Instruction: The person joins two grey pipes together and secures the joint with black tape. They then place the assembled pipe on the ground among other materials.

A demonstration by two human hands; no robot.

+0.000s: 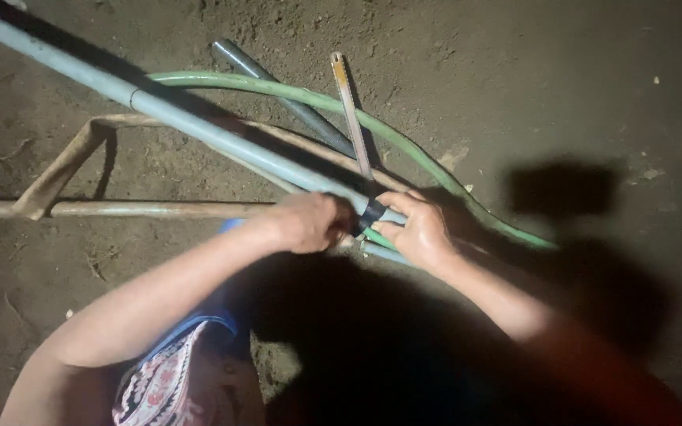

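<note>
A: Largest item?
B: Long grey pipe [199, 126], laid slantwise over the dirt; green hose [404, 146] arcs just beyond it.

A: Hands?
B: Left hand [305, 223] closed around the pipe. Right hand [420, 229] pinching black tape [371, 213] wound on it.

We reach both bare forearms forward from below, wrists angled inward so they converge. Our left hand [305, 222] is curled into a closed grip, and our right hand [420, 229] has its fingers [395, 202] bent and pinching, nearly meeting the left.
</note>
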